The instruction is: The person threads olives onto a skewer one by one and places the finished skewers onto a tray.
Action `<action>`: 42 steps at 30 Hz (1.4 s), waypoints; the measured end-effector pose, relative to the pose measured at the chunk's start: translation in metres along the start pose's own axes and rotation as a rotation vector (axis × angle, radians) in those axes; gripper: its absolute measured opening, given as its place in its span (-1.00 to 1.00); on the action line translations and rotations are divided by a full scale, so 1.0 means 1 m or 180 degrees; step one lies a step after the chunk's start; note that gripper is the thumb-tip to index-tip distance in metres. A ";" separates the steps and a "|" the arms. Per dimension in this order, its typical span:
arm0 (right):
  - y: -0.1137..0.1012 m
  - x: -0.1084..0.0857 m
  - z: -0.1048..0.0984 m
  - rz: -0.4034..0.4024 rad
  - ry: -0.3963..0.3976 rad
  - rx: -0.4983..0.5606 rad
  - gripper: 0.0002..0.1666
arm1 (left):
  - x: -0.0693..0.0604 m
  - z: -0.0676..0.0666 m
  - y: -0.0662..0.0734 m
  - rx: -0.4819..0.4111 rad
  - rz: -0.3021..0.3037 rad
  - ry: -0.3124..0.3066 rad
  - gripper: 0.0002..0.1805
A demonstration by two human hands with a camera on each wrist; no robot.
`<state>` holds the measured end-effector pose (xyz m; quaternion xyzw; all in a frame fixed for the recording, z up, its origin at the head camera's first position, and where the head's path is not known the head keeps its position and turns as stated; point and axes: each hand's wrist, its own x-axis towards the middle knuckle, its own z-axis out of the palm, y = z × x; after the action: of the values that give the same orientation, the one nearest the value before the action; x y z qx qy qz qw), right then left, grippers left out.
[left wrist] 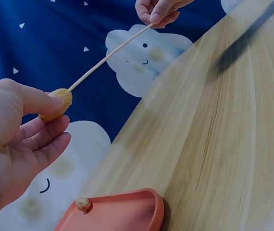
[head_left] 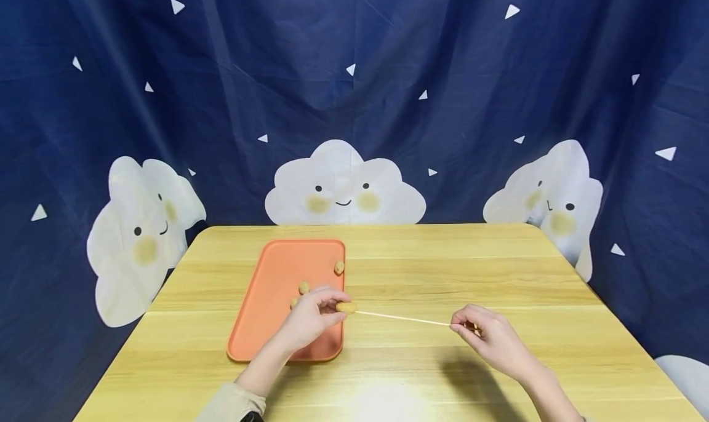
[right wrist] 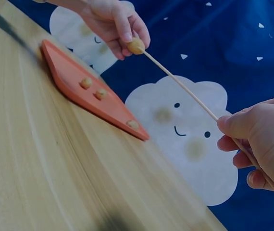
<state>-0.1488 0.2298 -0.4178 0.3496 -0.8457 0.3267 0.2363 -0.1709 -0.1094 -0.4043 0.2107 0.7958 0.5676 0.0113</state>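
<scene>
Over wooden table (head_left: 421, 274), left hand (head_left: 309, 318) pinches tan ball (head_left: 346, 307), seemingly speared on stick (left wrist: 110, 57) right hand (head_left: 494, 341) grips.

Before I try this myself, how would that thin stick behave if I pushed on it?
The thin stick is probably fairly stiff, since it runs straight from the brown lump to the right hand without visible sag. It's likely light, being so slender, and might bow or snap under a hard push.
</scene>
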 end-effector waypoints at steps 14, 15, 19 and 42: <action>-0.001 -0.002 0.002 0.0084 0.0088 -0.0018 -0.89 | 0.000 0.001 -0.002 0.0652 0.0163 0.0241 -0.72; -0.002 -0.001 0.001 0.0075 0.0099 -0.0026 -0.88 | 0.000 0.001 -0.002 0.0736 0.0247 0.0247 -0.73; -0.002 0.000 0.000 0.0045 0.0118 0.0010 -0.64 | -0.001 0.001 -0.003 0.1044 0.0537 0.0251 -0.73; 0.003 0.000 0.004 -0.0221 0.0240 0.0021 -0.56 | 0.001 0.004 -0.009 0.1497 0.1296 0.0164 -0.74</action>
<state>-0.1516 0.2287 -0.4218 0.3670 -0.8225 0.3340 0.2780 -0.1737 -0.1078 -0.4137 0.3482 0.8467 0.3636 -0.1718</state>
